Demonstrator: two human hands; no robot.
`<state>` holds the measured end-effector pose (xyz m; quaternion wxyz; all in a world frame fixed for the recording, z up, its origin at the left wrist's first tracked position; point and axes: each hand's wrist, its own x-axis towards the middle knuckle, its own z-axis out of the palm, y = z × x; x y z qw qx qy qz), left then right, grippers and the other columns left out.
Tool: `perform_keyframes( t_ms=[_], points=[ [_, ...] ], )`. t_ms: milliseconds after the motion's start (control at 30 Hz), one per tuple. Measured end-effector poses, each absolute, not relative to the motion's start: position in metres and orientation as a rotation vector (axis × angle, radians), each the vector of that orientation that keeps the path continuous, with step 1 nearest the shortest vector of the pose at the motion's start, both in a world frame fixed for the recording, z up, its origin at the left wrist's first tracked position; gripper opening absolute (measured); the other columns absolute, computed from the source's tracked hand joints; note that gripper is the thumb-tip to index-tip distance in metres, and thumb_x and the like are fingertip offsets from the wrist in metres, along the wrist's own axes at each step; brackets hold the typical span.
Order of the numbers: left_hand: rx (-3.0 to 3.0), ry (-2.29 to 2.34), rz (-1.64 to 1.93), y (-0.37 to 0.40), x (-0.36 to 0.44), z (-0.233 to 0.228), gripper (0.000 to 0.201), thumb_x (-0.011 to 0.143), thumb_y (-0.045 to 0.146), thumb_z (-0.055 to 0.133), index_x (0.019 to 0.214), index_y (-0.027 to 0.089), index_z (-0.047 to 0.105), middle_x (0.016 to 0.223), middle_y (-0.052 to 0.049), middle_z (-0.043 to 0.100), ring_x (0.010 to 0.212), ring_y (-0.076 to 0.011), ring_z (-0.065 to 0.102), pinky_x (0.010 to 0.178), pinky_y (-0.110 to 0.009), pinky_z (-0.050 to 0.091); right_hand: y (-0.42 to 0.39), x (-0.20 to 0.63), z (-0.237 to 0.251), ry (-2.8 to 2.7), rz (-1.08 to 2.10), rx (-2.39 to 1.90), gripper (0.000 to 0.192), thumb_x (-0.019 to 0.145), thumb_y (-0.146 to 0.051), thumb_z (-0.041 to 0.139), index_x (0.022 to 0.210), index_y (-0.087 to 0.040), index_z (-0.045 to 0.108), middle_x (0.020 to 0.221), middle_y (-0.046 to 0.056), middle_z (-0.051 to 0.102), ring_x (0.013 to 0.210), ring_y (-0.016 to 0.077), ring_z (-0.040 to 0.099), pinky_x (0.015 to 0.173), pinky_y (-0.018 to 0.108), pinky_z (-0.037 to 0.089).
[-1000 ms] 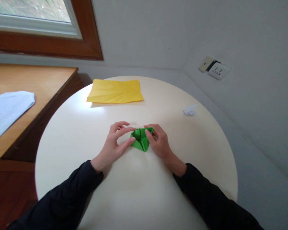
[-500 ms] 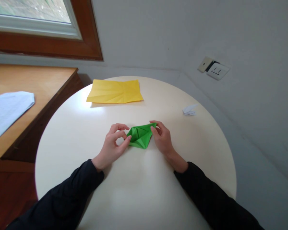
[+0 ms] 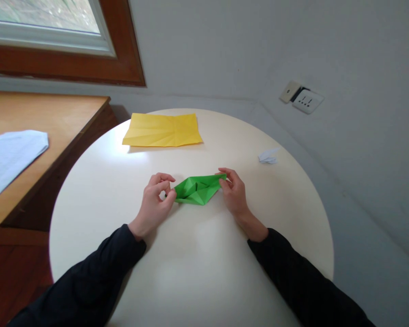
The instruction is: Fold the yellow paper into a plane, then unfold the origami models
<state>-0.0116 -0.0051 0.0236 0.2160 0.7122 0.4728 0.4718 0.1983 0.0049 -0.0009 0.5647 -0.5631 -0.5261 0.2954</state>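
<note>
Head view: left hand (image 3: 154, 204) and right hand (image 3: 234, 195) pinch opposite ends of green folded paper (image 3: 197, 189) on round table (image 3: 197, 263), apparently mid-fold; flattening seems next.

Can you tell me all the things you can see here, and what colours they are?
folded green paper: 1, green, middle of the round table, pinched at both ends
yellow paper: 1, yellow, creased, far side of table
small white folded paper: 1, white, right side of table
round table: 1, cream
wooden desk: 1, light brown, left
white sheet: 1, on the desk
window: 1, brown frame, top left
wall socket: 1, white, right wall
left hand: pinches the paper's left tip
right hand: pinches its right tip
</note>
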Motion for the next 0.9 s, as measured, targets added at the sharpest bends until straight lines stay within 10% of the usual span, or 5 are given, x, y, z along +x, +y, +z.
perform_keyframes(
  t_ms=[467,900],
  points=[
    [2.021,1.17,1.264,-0.006,-0.008,0.023,0.014,0.082,0.03,0.053,0.089,0.021,0.062,0.107,-0.008,0.051,0.106,-0.0206,0.05,0.096,-0.039,0.04,-0.005,0.189,0.004,-1.585,0.236,-1.246,0.029,0.08,-0.024,0.052,0.109,-0.021,0.052,0.109,0.01,0.058,0.105,0.0214,0.054,0.085,0.039,0.048],
    [1.723,1.089,1.445,0.004,-0.011,0.011,0.033,0.088,0.037,0.044,0.116,0.022,0.047,0.12,-0.008,0.05,0.115,-0.0219,0.045,0.102,-0.043,0.034,-0.002,0.169,0.058,-2.492,-0.21,-1.224,0.034,0.084,-0.007,0.046,0.115,-0.015,0.055,0.12,0.013,0.058,0.113,0.0217,0.051,0.093,0.037,0.029]
  ],
)
